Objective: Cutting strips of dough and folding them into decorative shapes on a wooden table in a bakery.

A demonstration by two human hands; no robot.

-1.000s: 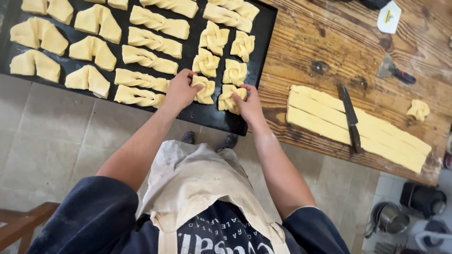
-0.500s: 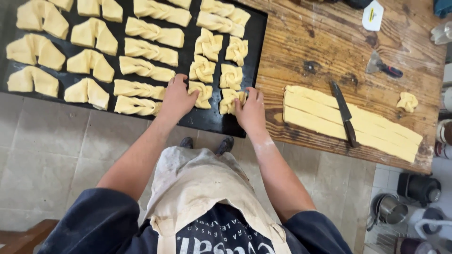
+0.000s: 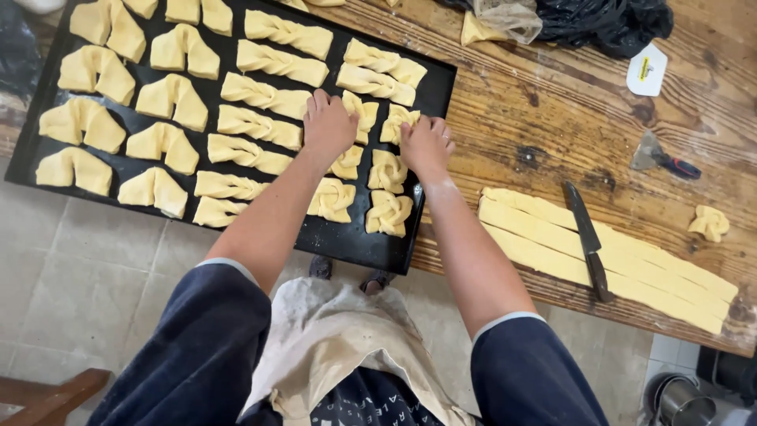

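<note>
While hands [image 3: 378, 134] press dough [image 3: 398, 122], white label [image 3: 647, 70] beyond.

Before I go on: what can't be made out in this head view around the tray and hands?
- Dough under the left hand and right hand: covered by the hands themselves.
- Baking tray: its far end is cut off by the top edge.
- Knife blade edge: too thin to judge.
- Black bag: contents hidden.
</note>
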